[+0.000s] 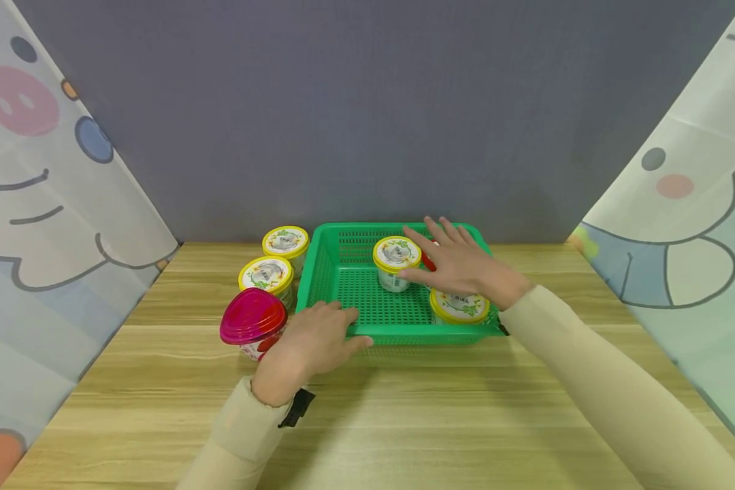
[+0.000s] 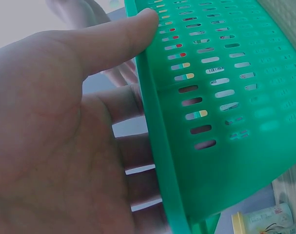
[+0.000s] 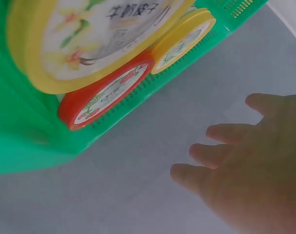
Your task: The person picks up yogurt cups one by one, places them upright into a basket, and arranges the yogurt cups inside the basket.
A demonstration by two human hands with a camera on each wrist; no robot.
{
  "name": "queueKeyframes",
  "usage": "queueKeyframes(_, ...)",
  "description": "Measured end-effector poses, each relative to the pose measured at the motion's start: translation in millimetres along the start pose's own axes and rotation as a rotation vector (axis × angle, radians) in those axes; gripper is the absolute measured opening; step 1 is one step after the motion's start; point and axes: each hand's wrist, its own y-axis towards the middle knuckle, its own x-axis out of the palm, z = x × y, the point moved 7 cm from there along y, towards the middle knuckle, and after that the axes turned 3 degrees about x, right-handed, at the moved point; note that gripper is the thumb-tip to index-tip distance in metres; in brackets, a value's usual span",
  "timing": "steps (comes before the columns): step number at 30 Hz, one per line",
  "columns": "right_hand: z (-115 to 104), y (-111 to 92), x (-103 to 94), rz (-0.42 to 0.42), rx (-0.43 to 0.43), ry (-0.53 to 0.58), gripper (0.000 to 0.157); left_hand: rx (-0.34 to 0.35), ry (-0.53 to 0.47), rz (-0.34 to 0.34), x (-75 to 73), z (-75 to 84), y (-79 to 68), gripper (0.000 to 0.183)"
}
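Observation:
My left hand grips the near-left rim of a green plastic basket. In the left wrist view its thumb lies on the near side of the rim, with the fingers behind it. Over the right part of the basket, my right hand is spread and holds nothing. Inside stand a yellow-lidded tub near the middle and another yellow-lidded tub at the near right corner. A red-lidded tub sits between them along the side, mostly hidden by my right hand in the head view.
Left of the basket stand two more yellow-lidded tubs, one at the back and one nearer. A tub with a pink lid is close to my left wrist. A grey panel rises behind the wooden table.

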Motion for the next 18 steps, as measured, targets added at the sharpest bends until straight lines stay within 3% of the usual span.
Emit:
queueKeyframes(11,3,-30,4.9,0.024,-0.030,0.009,0.088,-0.009,-0.011,-0.005,1.6,-0.3,-0.7,0.059)
queueKeyframes(18,10,-43,-1.9,0.072,-0.002,0.056,0.087,-0.012,-0.005,-0.004,1.8,-1.0,-0.2,0.059)
